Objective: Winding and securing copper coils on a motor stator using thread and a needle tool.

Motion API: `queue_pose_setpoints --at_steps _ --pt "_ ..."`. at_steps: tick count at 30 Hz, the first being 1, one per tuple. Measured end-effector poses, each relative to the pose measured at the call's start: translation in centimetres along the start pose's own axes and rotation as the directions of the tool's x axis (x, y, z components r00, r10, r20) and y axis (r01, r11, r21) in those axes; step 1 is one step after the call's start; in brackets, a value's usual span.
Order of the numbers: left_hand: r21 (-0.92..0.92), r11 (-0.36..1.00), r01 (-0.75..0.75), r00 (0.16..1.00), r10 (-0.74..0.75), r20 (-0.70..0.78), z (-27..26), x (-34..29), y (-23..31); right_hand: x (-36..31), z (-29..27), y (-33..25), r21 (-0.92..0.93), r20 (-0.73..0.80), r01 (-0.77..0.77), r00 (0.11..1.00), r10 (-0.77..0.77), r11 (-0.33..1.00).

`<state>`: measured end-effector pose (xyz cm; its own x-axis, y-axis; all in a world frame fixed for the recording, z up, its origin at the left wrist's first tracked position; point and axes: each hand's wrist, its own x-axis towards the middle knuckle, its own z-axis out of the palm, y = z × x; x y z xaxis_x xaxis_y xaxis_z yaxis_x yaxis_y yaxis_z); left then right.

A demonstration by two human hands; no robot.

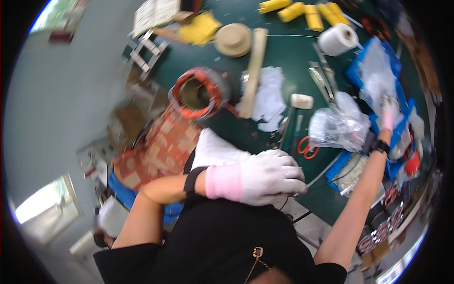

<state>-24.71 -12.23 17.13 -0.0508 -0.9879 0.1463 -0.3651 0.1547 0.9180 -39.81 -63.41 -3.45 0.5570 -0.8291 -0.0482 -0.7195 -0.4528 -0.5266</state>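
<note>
My left hand, in a white knit glove with a pink cuff, is held in front of my torso. Its fingers are bent and pressed together, with whatever lies under them hidden. Beside that glove, a white cloth-like piece rests against my front. Out at the right, my right hand, gloved the same way, reaches to a clear plastic bag lying on blue wrapping. Blur and the film obscure its fingers. Another crumpled clear bag lies to the left of it.
A motor stator with orange-red windings lies on the green table. Around it are a wooden strip, white paper sheets, a white-headed mallet, red-handled scissors, a white roll and several yellow rolls.
</note>
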Motion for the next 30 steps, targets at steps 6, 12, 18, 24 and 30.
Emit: queue_pose_setpoints --at_steps 6,12,18,24,30 --pt "-0.057 0.998 0.001 0.986 -0.01 -0.169 0.4 -7.5 2.4 -3.7 -4.4 -3.3 0.345 -0.397 0.206 0.916 -0.057 0.916" --pt "-0.221 0.97 0.106 0.436 -0.245 -0.866 -2.0 -21.4 3.5 -14.8 -2.9 -12.5 0.834 -0.077 0.013 0.993 0.092 0.552" --pt "-0.067 0.635 0.77 0.206 -0.345 -0.916 -4.1 -23.7 -3.9 -30.1 3.6 -21.1 0.693 0.255 -0.167 0.967 -0.022 0.701" --pt "0.085 0.728 0.68 0.46 -0.334 -0.823 -5.9 -23.7 -7.9 -40.6 7.2 -25.3 0.348 0.514 -0.121 0.854 -0.081 0.93" --pt "-0.452 0.83 0.328 0.39 -0.554 -0.735 -12.4 -26.7 -3.6 -48.6 9.3 -30.0 0.372 0.674 0.123 0.646 -0.359 0.92"
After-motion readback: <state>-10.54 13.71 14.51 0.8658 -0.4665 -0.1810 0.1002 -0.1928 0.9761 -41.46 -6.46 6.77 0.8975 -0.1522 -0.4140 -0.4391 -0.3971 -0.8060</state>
